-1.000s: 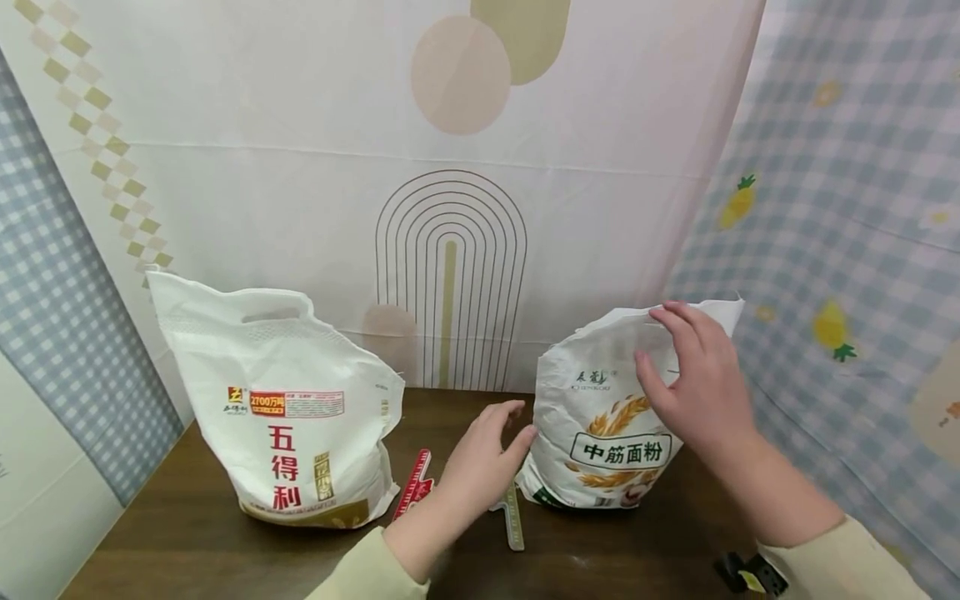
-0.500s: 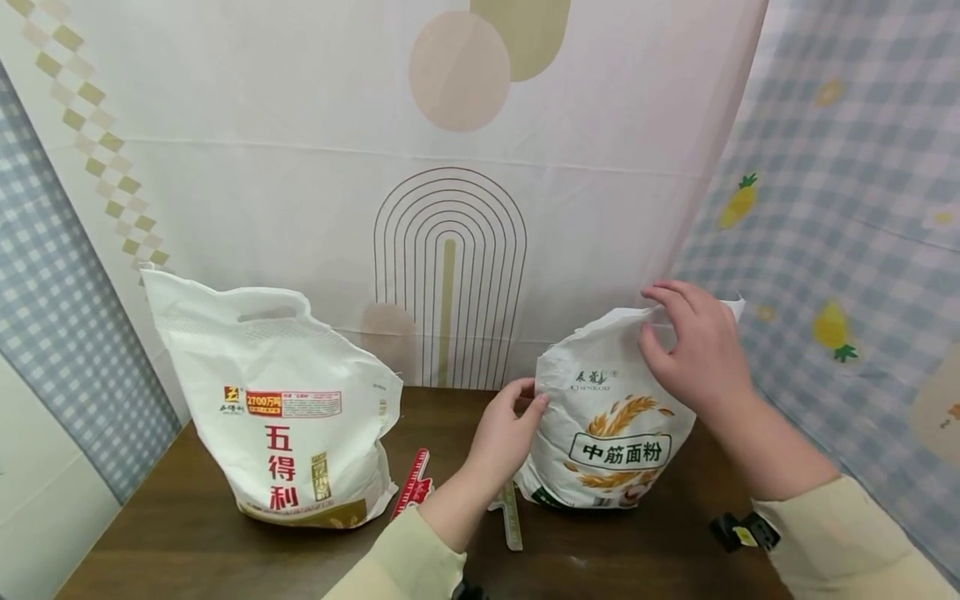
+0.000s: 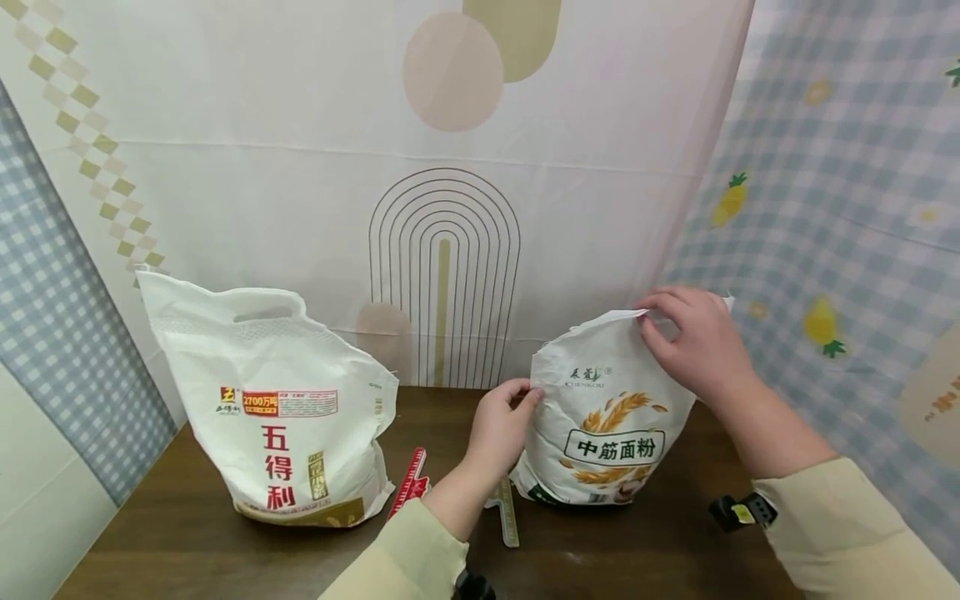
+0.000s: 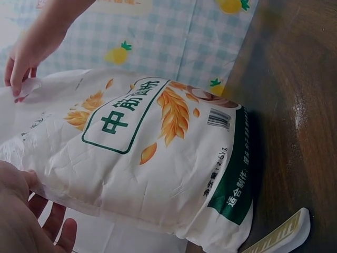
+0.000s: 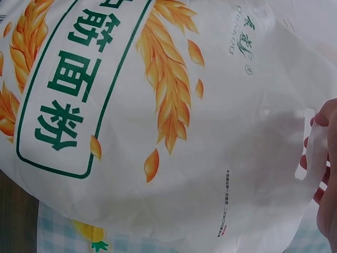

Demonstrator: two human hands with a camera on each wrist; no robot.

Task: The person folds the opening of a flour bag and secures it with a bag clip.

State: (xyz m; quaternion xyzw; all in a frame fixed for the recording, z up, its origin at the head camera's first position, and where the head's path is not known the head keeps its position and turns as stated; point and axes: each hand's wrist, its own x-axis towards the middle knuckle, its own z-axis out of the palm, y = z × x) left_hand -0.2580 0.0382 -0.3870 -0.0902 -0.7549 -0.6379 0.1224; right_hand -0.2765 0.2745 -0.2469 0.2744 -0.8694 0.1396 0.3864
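Note:
A white flour bag (image 3: 611, 417) with green lettering and orange wheat ears stands upright on the right of the table. My right hand (image 3: 701, 346) grips its top edge at the handle; in the right wrist view fingertips show through the handle slot (image 5: 304, 145). Along the bag's left edge, my left hand (image 3: 501, 427) pinches the material. The left wrist view has that thumb (image 4: 29, 179) on the front face and the other fingers (image 4: 55, 224) behind the edge. Partly hidden behind the left forearm, a pale green ruler-like strip (image 3: 509, 518) lies beside the bag's base.
Another white bag (image 3: 300, 408), with red lettering and a cut-out handle, stands on the left of the brown table (image 3: 187, 550). A red ruler-like piece (image 3: 409, 482) lies between the bags. Patterned cloth (image 3: 300, 100) hangs close behind, and checked cloth (image 3: 847, 167) at the right.
My left hand has moved up and right from beside the bag to pinch its edge. The right hand, earlier over the bag's top with fingers loose, now grips the handle.

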